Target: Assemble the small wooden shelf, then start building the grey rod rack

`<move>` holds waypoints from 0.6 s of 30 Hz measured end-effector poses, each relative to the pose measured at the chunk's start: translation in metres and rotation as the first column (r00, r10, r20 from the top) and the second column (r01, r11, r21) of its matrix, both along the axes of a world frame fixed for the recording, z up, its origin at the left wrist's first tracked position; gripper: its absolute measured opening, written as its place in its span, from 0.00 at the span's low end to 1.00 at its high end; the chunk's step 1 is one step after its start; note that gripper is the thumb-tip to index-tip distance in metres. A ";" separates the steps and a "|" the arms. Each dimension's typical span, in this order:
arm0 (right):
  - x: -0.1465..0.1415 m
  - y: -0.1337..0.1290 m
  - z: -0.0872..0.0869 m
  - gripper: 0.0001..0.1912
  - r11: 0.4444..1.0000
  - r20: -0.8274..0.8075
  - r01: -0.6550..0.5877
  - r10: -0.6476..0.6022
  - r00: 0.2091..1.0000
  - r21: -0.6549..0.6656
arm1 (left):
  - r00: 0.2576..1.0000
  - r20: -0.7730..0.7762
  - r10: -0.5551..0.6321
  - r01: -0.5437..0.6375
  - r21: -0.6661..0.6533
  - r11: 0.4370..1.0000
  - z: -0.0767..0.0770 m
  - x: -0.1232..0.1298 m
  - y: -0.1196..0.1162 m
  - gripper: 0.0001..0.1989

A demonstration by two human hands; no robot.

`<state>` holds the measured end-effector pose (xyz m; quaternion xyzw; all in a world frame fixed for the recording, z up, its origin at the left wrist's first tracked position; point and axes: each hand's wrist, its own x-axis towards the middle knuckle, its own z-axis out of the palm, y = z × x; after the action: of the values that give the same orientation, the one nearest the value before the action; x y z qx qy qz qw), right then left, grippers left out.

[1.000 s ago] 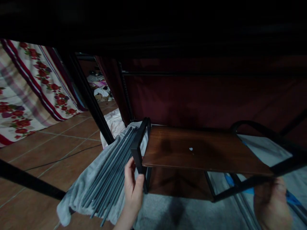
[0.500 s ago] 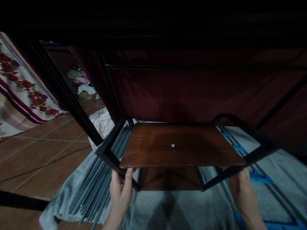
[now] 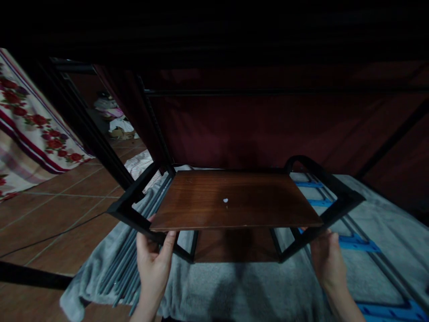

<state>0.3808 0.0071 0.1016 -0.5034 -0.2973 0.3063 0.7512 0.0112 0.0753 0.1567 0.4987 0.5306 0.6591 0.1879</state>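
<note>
A two-tier shelf unit [image 3: 241, 212] of brown wood-grain boards in a black frame sits at the lower centre of the frame, its upper board [image 3: 194, 197] facing up and carrying a small whitish speck [image 3: 225, 200] near the middle. The lower board [image 3: 231, 246] shows beneath the front edge, just above or on a soft grey blanket [image 3: 214, 286]; which of the two, I cannot tell.

The left hand [image 3: 152, 264] has its grip at the unit's left side – fingers curled behind the black frame, thumb up against the front corner, closed around it. The right hand [image 3: 330, 264] grips the opposite side from below, thumb near the frame and fingers bent in, partly hidden by shadow.

Beside the left hand, a bundle of slim grey rods [image 3: 124, 273] lies on the blanket, running on behind the unit's left side. At right, dark bars joined by bright blue crosspieces [image 3: 358, 243] lie on the blanket near the right hand.

Behind hangs a dark red fabric curtain [image 3: 268, 129], crossed by a thin black rail [image 3: 268, 92]. At left, a thick black post [image 3: 97, 143] slants down – beyond it, a brown tiled floor [image 3: 77, 183], a thin dark cable [image 3: 56, 240] and, at the far left edge, a red-flowered white cloth [image 3: 36, 129].
</note>
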 end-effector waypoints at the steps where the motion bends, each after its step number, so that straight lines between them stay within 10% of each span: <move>1: 0.003 0.003 -0.002 0.22 1.000 -0.037 -0.023 0.023 0.999 0.002 | 1.000 0.003 -0.004 0.004 -0.009 1.000 0.000 -0.002 0.000 0.26; 9: 0.020 0.015 -0.070 0.30 0.961 -0.133 0.052 -0.091 0.987 -0.271 | 0.990 0.044 -0.133 0.136 -0.087 0.987 -0.010 -0.008 -0.008 0.31; 18: 0.033 -0.004 -0.129 0.24 0.890 0.206 0.112 -0.021 0.978 -0.443 | 0.985 0.066 -0.160 0.163 -0.053 0.985 -0.021 -0.013 -0.012 0.35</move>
<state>0.4140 0.0033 -0.0273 -0.7017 -0.2728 0.2902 0.5908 -0.0014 0.0631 0.1358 0.5138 0.5015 0.6409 0.2715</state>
